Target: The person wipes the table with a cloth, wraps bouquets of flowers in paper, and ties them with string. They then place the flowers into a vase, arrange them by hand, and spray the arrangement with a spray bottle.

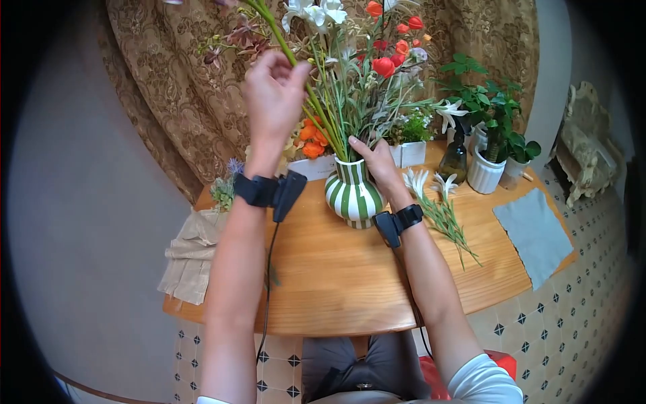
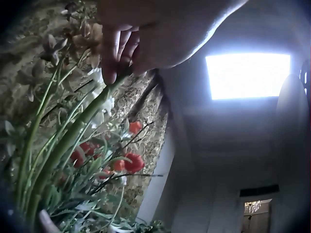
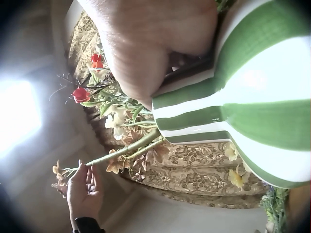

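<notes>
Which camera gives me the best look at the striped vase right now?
The head view: it shows the striped vase nearly whole, from rim to foot. The right wrist view is closer but crops the body; the left wrist view shows none of it.

A patterned brown-gold curtain [image 1: 161,87] hangs behind the wooden table [image 1: 323,296]. I note, at right rear, a dark spray bottle [image 1: 454,160] beside a ribbed white plant pot [image 1: 486,174]; nearer, a grey-blue cloth [image 1: 536,236]. Beyond the tiled floor [image 1: 531,333] stands ornate pale furniture [image 1: 584,145].
</notes>
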Demonstrator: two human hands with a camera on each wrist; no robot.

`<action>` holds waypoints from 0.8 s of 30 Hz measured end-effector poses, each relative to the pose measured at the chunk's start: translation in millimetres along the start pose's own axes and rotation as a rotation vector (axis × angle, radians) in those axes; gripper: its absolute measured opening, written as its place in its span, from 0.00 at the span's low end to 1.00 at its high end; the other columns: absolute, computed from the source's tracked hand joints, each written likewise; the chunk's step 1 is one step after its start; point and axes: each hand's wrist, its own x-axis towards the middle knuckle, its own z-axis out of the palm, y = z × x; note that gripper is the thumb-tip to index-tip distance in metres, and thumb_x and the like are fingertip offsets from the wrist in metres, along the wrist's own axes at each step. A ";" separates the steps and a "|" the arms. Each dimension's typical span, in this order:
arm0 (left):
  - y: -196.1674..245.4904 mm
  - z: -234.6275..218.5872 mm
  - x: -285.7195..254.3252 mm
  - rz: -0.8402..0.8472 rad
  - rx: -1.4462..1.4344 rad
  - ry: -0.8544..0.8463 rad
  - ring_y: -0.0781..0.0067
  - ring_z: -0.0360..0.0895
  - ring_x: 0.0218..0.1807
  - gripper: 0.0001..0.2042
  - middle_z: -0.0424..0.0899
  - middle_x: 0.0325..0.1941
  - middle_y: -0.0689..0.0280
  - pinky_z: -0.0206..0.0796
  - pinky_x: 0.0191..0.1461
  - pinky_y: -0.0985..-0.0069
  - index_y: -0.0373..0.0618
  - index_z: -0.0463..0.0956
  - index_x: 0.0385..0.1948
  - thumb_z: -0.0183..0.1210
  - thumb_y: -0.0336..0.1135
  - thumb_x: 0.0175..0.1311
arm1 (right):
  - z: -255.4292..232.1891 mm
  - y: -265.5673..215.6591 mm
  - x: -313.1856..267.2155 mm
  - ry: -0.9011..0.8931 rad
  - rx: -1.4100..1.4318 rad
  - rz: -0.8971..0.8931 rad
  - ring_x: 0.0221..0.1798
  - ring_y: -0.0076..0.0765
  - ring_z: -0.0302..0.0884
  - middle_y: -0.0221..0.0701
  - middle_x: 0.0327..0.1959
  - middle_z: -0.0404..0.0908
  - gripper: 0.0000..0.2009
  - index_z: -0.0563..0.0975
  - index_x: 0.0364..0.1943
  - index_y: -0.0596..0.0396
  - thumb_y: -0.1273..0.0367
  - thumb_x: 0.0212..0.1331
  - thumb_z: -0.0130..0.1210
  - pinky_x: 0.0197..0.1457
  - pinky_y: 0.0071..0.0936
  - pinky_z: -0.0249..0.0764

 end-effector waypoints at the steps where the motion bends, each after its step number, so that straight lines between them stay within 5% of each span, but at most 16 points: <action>1: -10.1 8.3 -12.0 -0.031 0.024 -0.037 0.78 0.81 0.24 0.07 0.82 0.25 0.65 0.74 0.25 0.81 0.35 0.74 0.33 0.63 0.28 0.65 | -0.3 0.1 -0.1 -0.018 0.005 0.006 0.36 0.23 0.81 0.33 0.38 0.85 0.15 0.78 0.47 0.66 0.67 0.66 0.60 0.40 0.26 0.78; 6: -69.2 39.0 -71.8 -0.154 0.272 -0.225 0.77 0.79 0.19 0.09 0.81 0.18 0.63 0.69 0.22 0.76 0.34 0.75 0.27 0.66 0.27 0.59 | -0.6 -1.2 0.2 -0.037 0.017 -0.029 0.37 0.22 0.80 0.32 0.39 0.85 0.14 0.79 0.47 0.66 0.67 0.66 0.60 0.40 0.25 0.78; 12: -36.3 44.7 -74.5 -0.134 0.293 -0.031 0.75 0.79 0.17 0.11 0.79 0.15 0.63 0.68 0.23 0.74 0.32 0.78 0.27 0.67 0.32 0.60 | -0.8 4.7 2.2 0.000 -0.031 -0.082 0.36 0.22 0.81 0.31 0.38 0.85 0.14 0.80 0.47 0.65 0.67 0.64 0.61 0.41 0.25 0.78; 21: -53.9 52.6 -84.8 -0.109 0.445 -0.160 0.77 0.79 0.17 0.12 0.80 0.14 0.62 0.67 0.23 0.75 0.34 0.77 0.21 0.66 0.32 0.61 | -4.0 2.6 2.6 0.013 -0.100 -0.049 0.35 0.19 0.80 0.31 0.36 0.85 0.11 0.80 0.41 0.63 0.67 0.64 0.62 0.36 0.20 0.76; 24: -57.0 43.0 -83.1 -0.368 0.239 -0.291 0.79 0.81 0.21 0.14 0.81 0.17 0.64 0.68 0.24 0.79 0.35 0.74 0.19 0.63 0.32 0.65 | 0.6 -2.9 -3.4 0.018 -0.111 -0.050 0.34 0.19 0.79 0.30 0.35 0.85 0.11 0.80 0.41 0.63 0.67 0.64 0.62 0.35 0.20 0.75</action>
